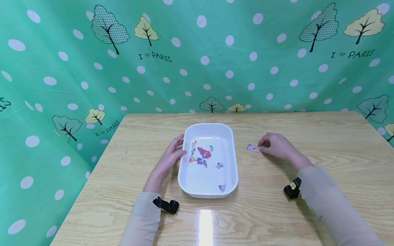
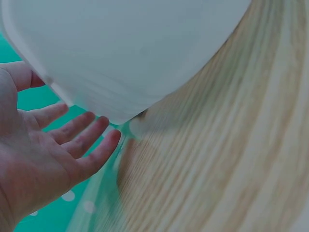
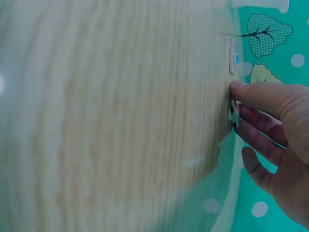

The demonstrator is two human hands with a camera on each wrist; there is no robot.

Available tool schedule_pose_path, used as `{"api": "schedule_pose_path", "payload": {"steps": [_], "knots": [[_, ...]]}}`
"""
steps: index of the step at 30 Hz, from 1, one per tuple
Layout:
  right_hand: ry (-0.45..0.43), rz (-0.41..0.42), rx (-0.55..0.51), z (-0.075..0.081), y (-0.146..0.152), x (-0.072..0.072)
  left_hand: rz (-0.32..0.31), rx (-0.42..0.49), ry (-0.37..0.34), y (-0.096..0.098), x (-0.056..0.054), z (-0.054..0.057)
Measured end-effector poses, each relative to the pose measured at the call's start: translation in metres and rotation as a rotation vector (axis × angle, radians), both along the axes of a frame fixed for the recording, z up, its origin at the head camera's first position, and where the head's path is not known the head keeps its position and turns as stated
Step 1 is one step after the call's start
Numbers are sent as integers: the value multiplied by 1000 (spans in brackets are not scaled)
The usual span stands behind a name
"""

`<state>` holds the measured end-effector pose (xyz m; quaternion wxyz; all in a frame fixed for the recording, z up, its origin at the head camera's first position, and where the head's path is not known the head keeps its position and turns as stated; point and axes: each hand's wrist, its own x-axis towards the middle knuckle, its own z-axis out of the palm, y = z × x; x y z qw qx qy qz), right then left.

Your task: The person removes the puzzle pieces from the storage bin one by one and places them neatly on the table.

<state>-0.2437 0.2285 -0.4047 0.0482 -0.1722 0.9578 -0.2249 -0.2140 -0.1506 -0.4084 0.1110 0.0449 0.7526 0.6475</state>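
Green dotted cloth [image 1: 229,40] hangs at twelve o'clock behind the tabletop [image 1: 255,209]. Fingers loose, the left hand [image 1: 169,158] touches the tray [image 1: 203,180] at its ten o'clock; off its three, the right hand [image 1: 279,147] pinches a small cutout [image 3: 235,116] beside a pink cutout [image 1: 252,148]. Too shallow a pinch might drop it. Thin, irregular shapes; smooth plastic-looking tray.

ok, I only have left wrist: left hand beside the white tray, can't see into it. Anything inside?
Observer: Yes, several small colourful pieces lie in the white tray, the largest a red piece.
Operator: Where's the right hand?
Observer: The right hand is to the right of the tray, its thumb and fingers pinching a small piece at the table.
Operator: Any other piece out there?
Observer: One: a pink-purple piece lies on the table between the tray and that hand.
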Motion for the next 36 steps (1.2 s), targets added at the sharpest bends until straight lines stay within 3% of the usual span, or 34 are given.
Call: {"api": "schedule_pose_path", "payload": {"steps": [13, 20, 23, 30, 36], "knots": [[-18, -34, -27, 1, -2, 4, -17, -5, 3, -1, 0, -2], [36, 2, -33, 11, -17, 6, -28, 25, -10, -3, -1, -2], [56, 32, -37, 17, -25, 8, -41, 25, -22, -4, 1, 1], [81, 82, -79, 29, -50, 16, -49, 8, -16, 3, 13, 21], [114, 103, -93, 39, -69, 22, -44, 7, -15, 3, 13, 23]]}}
